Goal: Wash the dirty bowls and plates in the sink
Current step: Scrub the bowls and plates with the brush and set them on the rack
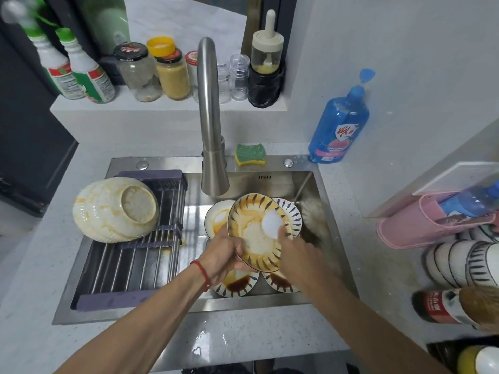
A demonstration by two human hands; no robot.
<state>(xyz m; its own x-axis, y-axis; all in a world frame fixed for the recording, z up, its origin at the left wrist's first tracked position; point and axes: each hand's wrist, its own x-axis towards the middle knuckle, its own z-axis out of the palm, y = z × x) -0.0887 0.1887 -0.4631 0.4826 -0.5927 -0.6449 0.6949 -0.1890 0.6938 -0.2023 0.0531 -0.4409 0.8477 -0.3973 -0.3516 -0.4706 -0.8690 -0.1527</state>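
Observation:
My left hand point(225, 255) grips the left rim of a striped plate point(249, 230) smeared with orange sauce, tilted above the steel sink point(318, 201). My right hand point(290, 245) pinches a white foamy pad point(272, 222) pressed against the plate's face. Under the plate lie more dirty striped plates: one with dark sauce point(237, 286), another at the front right point(280, 283), and others behind point(293, 215). A white bowl with orange residue point(217, 215) sits behind my left hand. A large ribbed bowl point(113, 209) lies upside down on the drying rack.
The faucet point(210, 130) arches over the sink. A green-yellow sponge point(249, 154) lies on the sink's back ledge, a blue detergent bottle point(340, 125) to its right. The roll-up drying rack point(129, 255) covers the sink's left half. Stacked bowls point(464, 265) and a pink holder point(432, 222) stand right.

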